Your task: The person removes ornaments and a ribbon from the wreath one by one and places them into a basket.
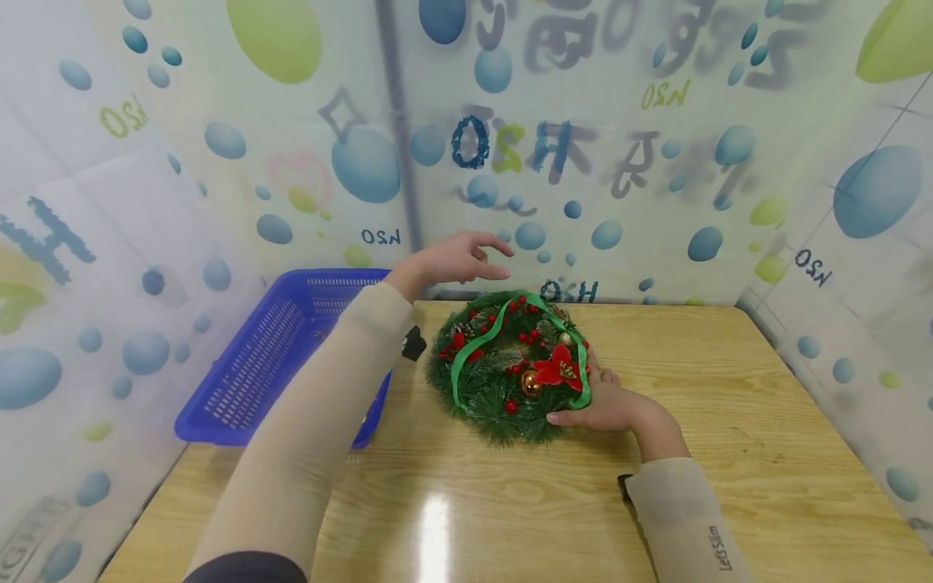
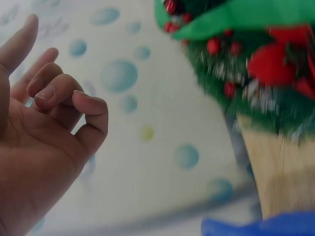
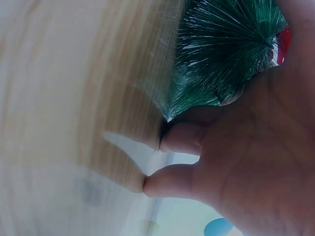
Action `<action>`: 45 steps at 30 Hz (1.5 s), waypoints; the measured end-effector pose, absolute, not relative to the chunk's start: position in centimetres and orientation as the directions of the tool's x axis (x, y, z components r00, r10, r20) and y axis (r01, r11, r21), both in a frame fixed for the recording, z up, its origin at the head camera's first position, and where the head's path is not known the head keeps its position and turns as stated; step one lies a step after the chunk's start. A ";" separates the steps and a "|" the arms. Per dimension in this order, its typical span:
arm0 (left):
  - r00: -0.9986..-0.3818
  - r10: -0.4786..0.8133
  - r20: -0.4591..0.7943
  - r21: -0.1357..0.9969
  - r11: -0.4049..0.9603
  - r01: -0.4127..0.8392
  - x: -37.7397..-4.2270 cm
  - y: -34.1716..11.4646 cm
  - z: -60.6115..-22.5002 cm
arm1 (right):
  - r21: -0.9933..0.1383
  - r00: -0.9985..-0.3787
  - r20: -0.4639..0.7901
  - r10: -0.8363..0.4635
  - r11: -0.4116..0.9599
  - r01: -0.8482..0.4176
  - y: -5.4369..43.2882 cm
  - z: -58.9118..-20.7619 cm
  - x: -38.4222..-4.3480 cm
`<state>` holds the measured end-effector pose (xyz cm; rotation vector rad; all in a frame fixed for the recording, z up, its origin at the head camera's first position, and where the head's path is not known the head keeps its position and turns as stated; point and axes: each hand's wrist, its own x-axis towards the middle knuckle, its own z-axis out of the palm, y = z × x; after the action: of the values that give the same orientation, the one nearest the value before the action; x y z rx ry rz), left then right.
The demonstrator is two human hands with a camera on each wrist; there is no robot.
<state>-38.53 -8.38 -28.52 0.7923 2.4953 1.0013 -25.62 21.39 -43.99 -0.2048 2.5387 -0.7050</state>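
Observation:
A green Christmas wreath point(image 1: 503, 409) with red berries, pinecones, a gold bauble point(image 1: 532, 381) and a red poinsettia point(image 1: 558, 368) lies on the wooden table. A green ribbon point(image 1: 461, 364) loops across its top. My right hand point(image 1: 619, 405) grips the wreath's right side, thumb along the front edge, the other fingers partly hidden behind the greenery. Two of its fingertips point(image 3: 170, 181) touch the tabletop in the right wrist view. Above the wreath's back left edge hovers my left hand point(image 1: 459, 257), holding nothing. Its fingers point(image 2: 91, 105) are loosely bent in the left wrist view.
A blue plastic basket point(image 1: 248, 364) stands at the left of the table point(image 1: 729, 389), partly behind my left forearm. A small black object point(image 1: 414, 344) shows between that arm and the wreath. Printed curtains point(image 1: 619, 194) with bubbles close off the back and sides.

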 end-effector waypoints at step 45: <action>-0.834 0.491 -0.254 0.547 0.783 0.295 -41.0 -0.5 -39.1 | -0.536 -0.862 -0.433 -0.265 0.844 0.009 21.5 -44.0 -25.7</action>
<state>-41.03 -0.46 -39.12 0.5958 2.5895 0.7046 -25.67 21.46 -43.97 -0.1880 2.5165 -0.7352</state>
